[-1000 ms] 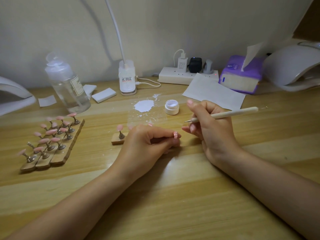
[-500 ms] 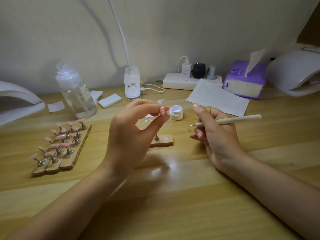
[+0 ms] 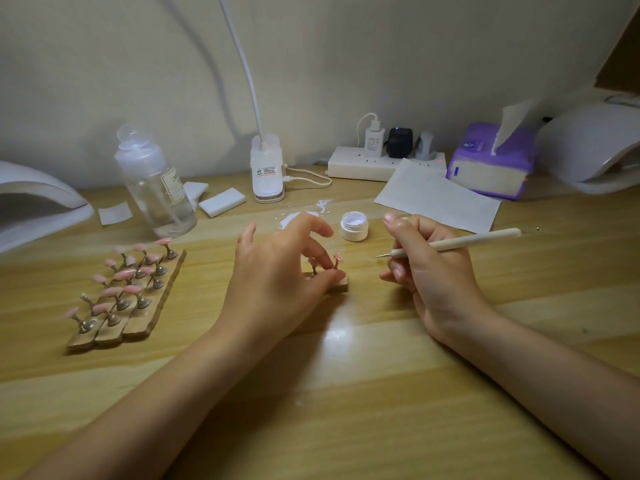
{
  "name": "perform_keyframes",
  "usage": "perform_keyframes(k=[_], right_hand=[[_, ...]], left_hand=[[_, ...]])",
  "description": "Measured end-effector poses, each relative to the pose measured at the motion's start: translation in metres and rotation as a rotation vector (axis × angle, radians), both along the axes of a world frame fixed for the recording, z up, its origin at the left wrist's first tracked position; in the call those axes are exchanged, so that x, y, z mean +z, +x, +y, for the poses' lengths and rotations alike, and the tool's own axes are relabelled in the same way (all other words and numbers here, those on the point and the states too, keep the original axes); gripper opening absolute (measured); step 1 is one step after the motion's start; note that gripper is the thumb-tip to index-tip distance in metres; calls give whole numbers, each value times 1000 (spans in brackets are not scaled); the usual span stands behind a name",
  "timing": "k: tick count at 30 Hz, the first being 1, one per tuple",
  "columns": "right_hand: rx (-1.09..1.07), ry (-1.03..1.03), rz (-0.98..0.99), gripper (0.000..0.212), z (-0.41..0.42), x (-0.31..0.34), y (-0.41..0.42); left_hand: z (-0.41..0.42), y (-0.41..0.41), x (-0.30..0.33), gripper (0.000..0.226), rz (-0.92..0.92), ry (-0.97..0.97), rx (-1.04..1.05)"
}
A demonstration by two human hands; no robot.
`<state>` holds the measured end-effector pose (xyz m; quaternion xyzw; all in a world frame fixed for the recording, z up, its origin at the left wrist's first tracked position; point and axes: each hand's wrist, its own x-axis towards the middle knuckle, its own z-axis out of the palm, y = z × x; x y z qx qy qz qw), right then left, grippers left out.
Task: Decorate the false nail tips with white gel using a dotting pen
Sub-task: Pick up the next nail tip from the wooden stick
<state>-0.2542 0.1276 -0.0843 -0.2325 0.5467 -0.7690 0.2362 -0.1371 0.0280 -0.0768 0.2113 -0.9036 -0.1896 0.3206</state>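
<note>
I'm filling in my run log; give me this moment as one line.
left hand: on small wooden strip, at nail tip | right hand: holds dotting pen | gel jar: open

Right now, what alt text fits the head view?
The right hand holds a dotting pen while the left hand pinches a nail stand on a small wooden strip. An open gel pot sits behind; more pink tips stand left.

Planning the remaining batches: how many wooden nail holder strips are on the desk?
4. Three left strips lie side by side on the desk; the centre strip is gripped by the left hand, partly hidden.
</note>
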Motion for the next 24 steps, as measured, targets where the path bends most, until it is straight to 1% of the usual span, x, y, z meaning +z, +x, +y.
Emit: perform_keyframes(k=[5,12,17,18,20,22,24], right_hand=[[3,5,17,34,0,1,1],[10,9,22,33,1,1,1],[18,12,29,32,1,1,2],[17,12,29,33,1,1,2],[16,11,32,34,1,1,2],[20,12,35,34,1,2,2],[24,14,35,34,1,2,2]], left_hand=[[1,-2,-2,39,-70,-55,3],[1,-3,1,35,-136,-38,28],[-4,1,10,47,-183,-140,73],[-7,3,12,46,-205,-163,92],[-11,7,15,37,-246,-174,109],[-13,9,16,25,-262,-152,100],[-13,9,16,19,-269,-123,91]])
